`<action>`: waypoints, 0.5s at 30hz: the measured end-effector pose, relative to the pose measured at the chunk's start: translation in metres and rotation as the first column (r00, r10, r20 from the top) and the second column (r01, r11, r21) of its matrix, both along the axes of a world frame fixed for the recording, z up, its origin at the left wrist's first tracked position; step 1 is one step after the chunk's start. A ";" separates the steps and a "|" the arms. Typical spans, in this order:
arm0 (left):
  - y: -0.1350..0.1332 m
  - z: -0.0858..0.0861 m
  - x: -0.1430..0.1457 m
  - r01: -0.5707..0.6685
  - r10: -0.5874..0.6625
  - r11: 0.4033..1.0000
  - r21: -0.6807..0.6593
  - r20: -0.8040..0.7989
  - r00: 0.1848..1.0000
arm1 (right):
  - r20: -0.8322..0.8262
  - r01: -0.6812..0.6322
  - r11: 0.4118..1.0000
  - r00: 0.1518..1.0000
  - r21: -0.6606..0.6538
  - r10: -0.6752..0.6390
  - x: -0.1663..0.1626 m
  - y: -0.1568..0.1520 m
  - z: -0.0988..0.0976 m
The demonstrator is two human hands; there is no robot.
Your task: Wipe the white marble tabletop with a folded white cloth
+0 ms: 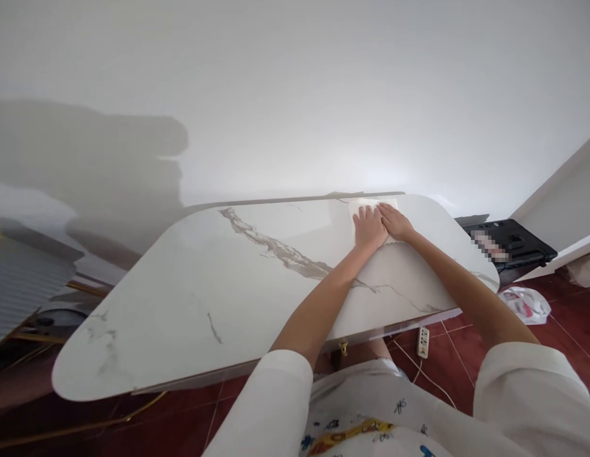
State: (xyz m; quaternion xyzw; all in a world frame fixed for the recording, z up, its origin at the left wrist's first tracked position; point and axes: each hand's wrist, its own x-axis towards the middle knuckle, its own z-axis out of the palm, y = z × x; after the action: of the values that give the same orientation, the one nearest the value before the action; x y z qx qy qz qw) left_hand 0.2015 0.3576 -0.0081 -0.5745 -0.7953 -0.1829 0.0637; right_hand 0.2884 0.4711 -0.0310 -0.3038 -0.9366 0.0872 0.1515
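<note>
Left hand [369,228] and right hand [395,222] lie open and flat, fingers extended, side by side on a thin white sheet [355,208], paper or fabric indeterminable. The sheet sits by the far edge of the table [190,298], toward its far right corner. Tabletop: glossy white, brown-grey marble veining, rounded corners. Pale smooth wall [295,95] behind; dark red tiled floor [575,330] below.

White cloth [356,205] partly hidden beneath left hand [369,227] and right hand [395,222].
</note>
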 end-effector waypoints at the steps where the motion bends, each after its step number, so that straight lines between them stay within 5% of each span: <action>1: -0.004 0.000 0.002 -0.001 0.001 1.000 0.006 0.003 1.000 | -0.010 -0.010 1.000 1.000 -0.002 0.010 0.003 -0.003 -0.001; 15: -0.056 0.002 0.034 -0.014 0.014 1.000 0.016 0.017 1.000 | -0.006 -0.035 0.999 0.999 0.041 0.035 0.033 -0.050 -0.002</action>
State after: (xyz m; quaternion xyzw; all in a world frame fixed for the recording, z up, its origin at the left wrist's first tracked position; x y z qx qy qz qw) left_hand 0.2354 0.3015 -0.0060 -0.5669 -0.7983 -0.1936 0.0629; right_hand 0.3214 0.4214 -0.0327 -0.2839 -0.9429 0.0715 0.1591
